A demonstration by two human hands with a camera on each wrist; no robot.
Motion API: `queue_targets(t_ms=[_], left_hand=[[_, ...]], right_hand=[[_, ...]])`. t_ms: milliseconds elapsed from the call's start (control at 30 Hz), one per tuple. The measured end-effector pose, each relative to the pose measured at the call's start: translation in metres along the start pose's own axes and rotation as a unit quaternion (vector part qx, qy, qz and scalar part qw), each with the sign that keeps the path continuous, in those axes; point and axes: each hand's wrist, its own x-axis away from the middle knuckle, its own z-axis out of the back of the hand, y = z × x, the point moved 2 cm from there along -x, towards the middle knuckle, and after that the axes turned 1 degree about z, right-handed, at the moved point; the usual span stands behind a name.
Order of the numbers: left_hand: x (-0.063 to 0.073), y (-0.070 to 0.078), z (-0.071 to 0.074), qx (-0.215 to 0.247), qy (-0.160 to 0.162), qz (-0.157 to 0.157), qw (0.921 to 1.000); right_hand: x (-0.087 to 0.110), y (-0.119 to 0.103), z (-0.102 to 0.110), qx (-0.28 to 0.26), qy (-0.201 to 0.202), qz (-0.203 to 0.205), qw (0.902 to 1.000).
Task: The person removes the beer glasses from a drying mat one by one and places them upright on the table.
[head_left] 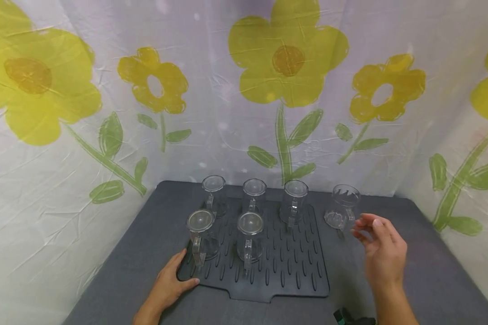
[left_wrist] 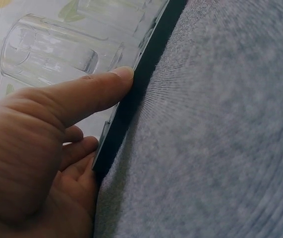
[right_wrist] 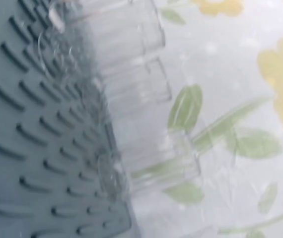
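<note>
A dark grey ribbed drying mat (head_left: 284, 275) lies on the table with several clear glass mugs standing upside down on it. My left hand (head_left: 166, 282) holds its front left corner, thumb at the front edge and fingers along the left side. The nearest mug to that hand is the front left one (head_left: 203, 239); another mug (head_left: 250, 237) stands beside it. Off the mat to the right, one glass mug (head_left: 343, 210) stands upright, its handle toward my right hand (head_left: 384, 250). That hand is raised beside the handle, fingers loosely bent, holding nothing.
Three mugs line the back of the mat, the rightmost (head_left: 294, 203) closest to the upright one. A flower-printed curtain (head_left: 211, 113) encloses the grey table (head_left: 118, 266) behind and at both sides. A black object with a green part (head_left: 351, 318) lies at the front edge.
</note>
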Motion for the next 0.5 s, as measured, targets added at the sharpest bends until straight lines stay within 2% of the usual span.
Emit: queue_targets(t_ms=[67, 267, 500], left_hand=[[0.0, 0.0, 0.0, 0.0, 0.0, 0.002, 1.0], [0.0, -0.002, -0.001, -0.001, 0.002, 0.004, 1.0], [-0.001, -0.001, -0.001, -0.007, -0.001, 0.009, 0.9999]], right_hand=[[0.003, 0.0, -0.004, -0.03, -0.022, 0.009, 0.9993], [0.011, 0.003, -0.017, -0.06, -0.069, 0.023, 0.9956], [0.021, 0.01, -0.032, -0.007, -0.087, 0.031, 0.9957]])
